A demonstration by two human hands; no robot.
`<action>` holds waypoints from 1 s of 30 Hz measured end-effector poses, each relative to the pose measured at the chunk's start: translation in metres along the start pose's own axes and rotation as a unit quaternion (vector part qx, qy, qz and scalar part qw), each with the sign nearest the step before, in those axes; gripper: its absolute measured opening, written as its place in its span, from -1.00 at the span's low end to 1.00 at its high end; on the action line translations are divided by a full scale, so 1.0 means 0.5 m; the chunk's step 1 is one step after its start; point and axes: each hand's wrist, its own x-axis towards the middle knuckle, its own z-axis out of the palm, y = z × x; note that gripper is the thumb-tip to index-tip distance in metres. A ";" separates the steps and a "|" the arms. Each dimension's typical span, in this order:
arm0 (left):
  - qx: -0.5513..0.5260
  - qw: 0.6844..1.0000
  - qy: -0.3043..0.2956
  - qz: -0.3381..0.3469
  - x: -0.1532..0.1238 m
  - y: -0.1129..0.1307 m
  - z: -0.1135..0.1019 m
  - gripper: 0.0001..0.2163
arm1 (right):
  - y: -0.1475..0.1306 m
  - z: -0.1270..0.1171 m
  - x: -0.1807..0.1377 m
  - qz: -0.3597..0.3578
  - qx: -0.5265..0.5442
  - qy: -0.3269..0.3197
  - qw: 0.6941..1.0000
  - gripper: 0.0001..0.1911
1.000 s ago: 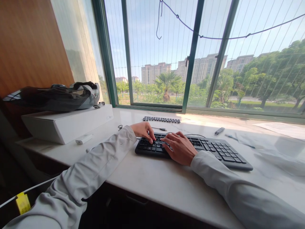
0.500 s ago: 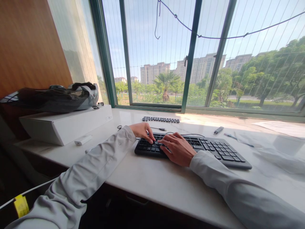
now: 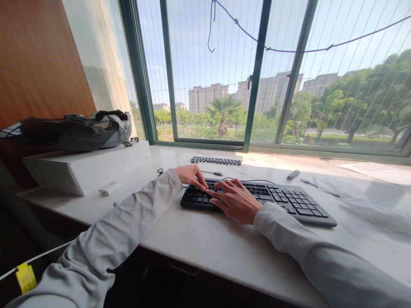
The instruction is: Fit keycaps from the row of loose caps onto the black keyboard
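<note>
Counter: keyboard laid across frame's centre.
Left hand: fingertips drawn close over left-end keys; whether anything is pinched cannot be told.
Right hand: fingers spread, index newly brought to left fingertips.
Keys: work apparently narrowed to one spot.

No wording, brand or number can be read. Pale print on the keys of the black computer keyboard is too small to make out, as is a tiny light mark along its far edge. A small printed label sits on the side of the white box at left, illegible. Faint lines on the paper sheet at far right and marks on the yellow tag at lower left are blurred.
</note>
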 end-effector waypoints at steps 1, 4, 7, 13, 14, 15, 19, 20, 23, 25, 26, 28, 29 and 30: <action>-0.002 1.000 -0.004 -0.003 0.001 -0.002 0.000 -0.65 | 0.000 -0.001 0.000 0.000 0.000 -0.002 1.000 -0.59; 0.013 1.000 -0.008 -0.016 0.006 -0.007 0.002 -0.65 | -0.003 -0.002 0.001 -0.004 -0.004 -0.002 1.000 -0.60; 0.036 0.999 0.000 -0.038 0.010 -0.009 0.002 -0.64 | -0.005 -0.004 0.002 -0.015 -0.016 0.001 1.000 -0.60; 0.047 0.996 -0.024 -0.072 0.014 -0.002 -0.001 -0.60 | -0.010 -0.007 0.007 -0.029 -0.032 0.006 0.999 -0.62; 0.048 0.996 -0.028 -0.076 0.014 0.000 -0.001 -0.60 | -0.011 -0.007 0.007 -0.028 -0.031 0.007 0.999 -0.63; 0.049 0.995 -0.031 -0.080 0.015 0.001 -0.002 -0.60 | -0.012 -0.007 0.007 -0.027 -0.030 0.007 0.999 -0.63; 0.061 0.994 -0.030 -0.088 0.019 0.000 -0.002 -0.60 | -0.013 -0.004 0.008 -0.028 -0.028 0.005 0.999 -0.64; 0.062 0.993 -0.031 -0.090 0.020 -0.001 -0.002 -0.59 | -0.013 -0.003 0.008 -0.029 -0.029 0.005 0.999 -0.64; 0.047 0.994 -0.031 -0.089 0.021 -0.006 0.000 -0.59 | -0.014 0.000 0.008 -0.026 -0.029 0.009 0.999 -0.65; 0.030 0.996 -0.028 -0.078 0.019 -0.010 0.000 -0.59 | -0.014 0.001 0.008 -0.024 -0.028 0.014 0.999 -0.65; 0.020 0.997 -0.027 -0.072 0.018 -0.012 0.000 -0.60 | -0.014 0.001 0.007 -0.024 -0.026 0.016 0.999 -0.64; -0.001 0.997 -0.005 -0.073 0.016 -0.020 -0.001 -0.59 | -0.015 -0.001 0.006 -0.019 -0.021 0.025 0.999 -0.64; -0.014 0.996 0.023 -0.082 0.017 -0.026 -0.002 -0.58 | -0.015 -0.001 0.005 -0.015 -0.017 0.031 0.999 -0.63; -0.025 0.993 0.062 -0.092 0.018 -0.034 -0.003 -0.56 | -0.015 -0.002 0.005 -0.009 -0.014 0.039 0.999 -0.63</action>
